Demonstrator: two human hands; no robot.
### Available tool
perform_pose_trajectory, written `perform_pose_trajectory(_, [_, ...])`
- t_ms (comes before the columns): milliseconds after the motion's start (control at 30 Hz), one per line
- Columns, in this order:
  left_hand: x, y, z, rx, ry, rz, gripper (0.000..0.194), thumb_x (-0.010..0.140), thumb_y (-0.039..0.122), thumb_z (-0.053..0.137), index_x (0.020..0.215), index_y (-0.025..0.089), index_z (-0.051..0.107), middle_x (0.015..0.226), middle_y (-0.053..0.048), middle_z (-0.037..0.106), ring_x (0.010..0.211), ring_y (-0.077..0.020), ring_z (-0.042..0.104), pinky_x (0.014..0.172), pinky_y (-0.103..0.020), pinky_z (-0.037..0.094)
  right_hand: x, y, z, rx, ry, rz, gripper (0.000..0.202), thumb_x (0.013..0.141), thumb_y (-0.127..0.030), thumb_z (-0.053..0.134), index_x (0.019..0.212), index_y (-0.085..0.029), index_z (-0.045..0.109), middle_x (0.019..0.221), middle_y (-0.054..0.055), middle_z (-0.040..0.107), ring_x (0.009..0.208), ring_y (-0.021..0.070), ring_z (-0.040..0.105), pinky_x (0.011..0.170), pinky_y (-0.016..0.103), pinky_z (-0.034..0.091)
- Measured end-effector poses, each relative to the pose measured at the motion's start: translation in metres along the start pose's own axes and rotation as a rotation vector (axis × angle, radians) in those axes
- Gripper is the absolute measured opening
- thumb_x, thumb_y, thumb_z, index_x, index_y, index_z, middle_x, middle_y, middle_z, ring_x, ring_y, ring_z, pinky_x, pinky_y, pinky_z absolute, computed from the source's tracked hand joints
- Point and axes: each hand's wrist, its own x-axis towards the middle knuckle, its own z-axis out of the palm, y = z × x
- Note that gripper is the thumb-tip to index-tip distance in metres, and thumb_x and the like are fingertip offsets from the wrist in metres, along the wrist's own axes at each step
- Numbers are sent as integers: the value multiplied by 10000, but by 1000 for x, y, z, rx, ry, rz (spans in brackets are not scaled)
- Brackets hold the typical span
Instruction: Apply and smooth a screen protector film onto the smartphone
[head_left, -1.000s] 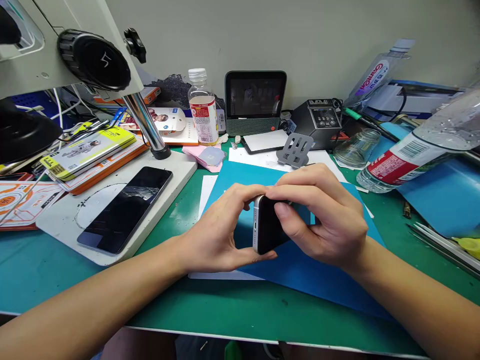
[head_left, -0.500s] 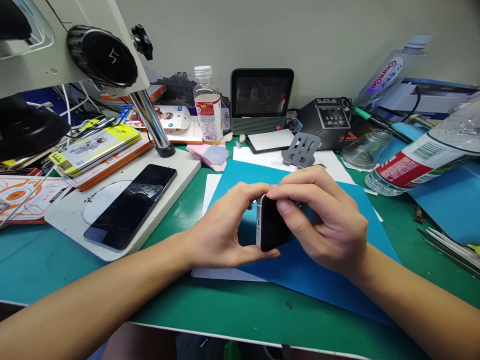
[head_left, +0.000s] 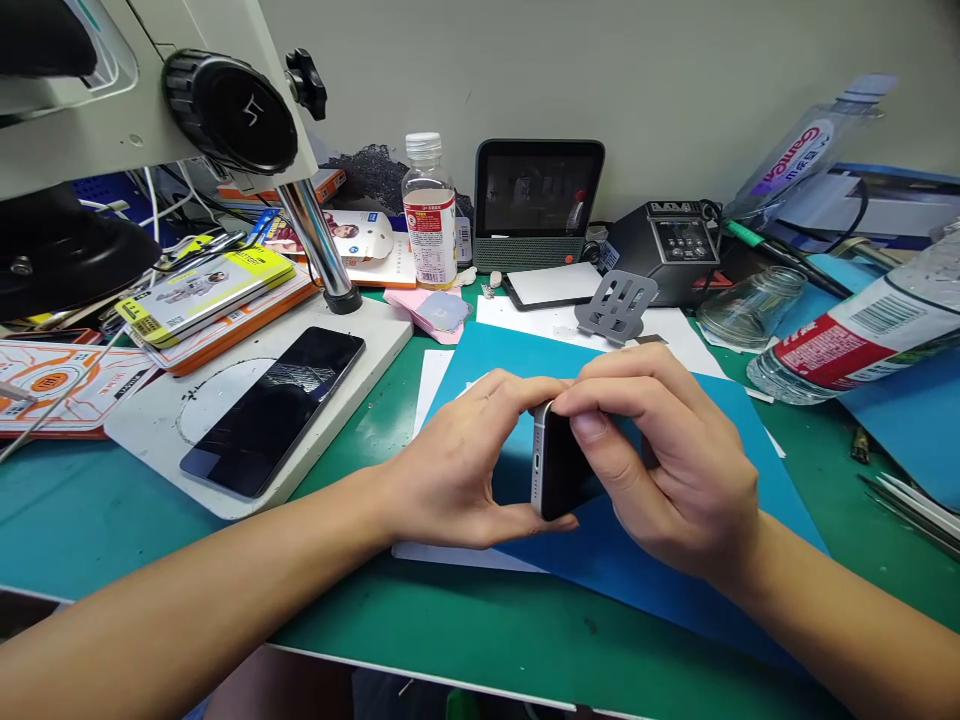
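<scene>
A smartphone [head_left: 564, 468] with a silver frame and dark screen is held on its long edge above the blue mat [head_left: 480, 350]. Its end with the charging port faces left. My left hand [head_left: 469, 465] grips it by the edges, thumb underneath and fingers along the top. The thumb and fingers of my right hand [head_left: 675, 460] are closed at the phone's upper edge, near the corner. Whether anything thin lies between those fingertips is hidden. Another dark phone [head_left: 274, 410] lies face up on the white microscope base [head_left: 352, 370] to the left.
A microscope arm [head_left: 232, 110] juts in at upper left over stacked boxes [head_left: 214, 290]. At the back stand a drink bottle [head_left: 430, 215], a display [head_left: 540, 195], a grey phone stand [head_left: 616, 305] and a black station [head_left: 664, 250]. A large bottle [head_left: 862, 320] and tweezers [head_left: 911, 510] lie right.
The whole scene has shifted slightly to the right in view. Both hands keep nearly the same hold on the phone, which sits a little lower and further right in the picture.
</scene>
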Motion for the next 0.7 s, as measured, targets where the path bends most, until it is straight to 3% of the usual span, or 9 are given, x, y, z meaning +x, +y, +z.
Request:
perform_pose_trajectory(267, [1, 1, -1, 1, -5, 3, 697, 813, 371, 780, 1374, 243, 387, 1262, -100, 623, 1086, -251, 621, 920, -390, 499, 5, -5, -4, -41, -42, 8, 159, 878, -157, 584, 1016, -236, 574, 937, 65, 589, 874, 238, 599, 717, 397, 501])
perform_pose_trajectory(433, [2, 4, -1, 61, 18, 3, 621, 822, 332, 728, 1340, 248, 396, 1172, -77, 645, 977, -243, 614, 826, -389, 469, 8, -7, -2, -59, -56, 8, 281, 808, -293, 741, 1005, -250, 545, 925, 69, 585, 835, 259, 586, 691, 419, 500])
perform_pose_trajectory(700, [3, 4, -1, 91, 29, 38, 592, 811, 341, 729, 1296, 238, 406, 1104, -69, 657, 917, -231, 600, 783, -381, 444, 9, -12, -1, -83, -58, 42, 287, 794, -187, 701, 973, -268, 491, 887, 50, 556, 817, 255, 563, 692, 427, 480])
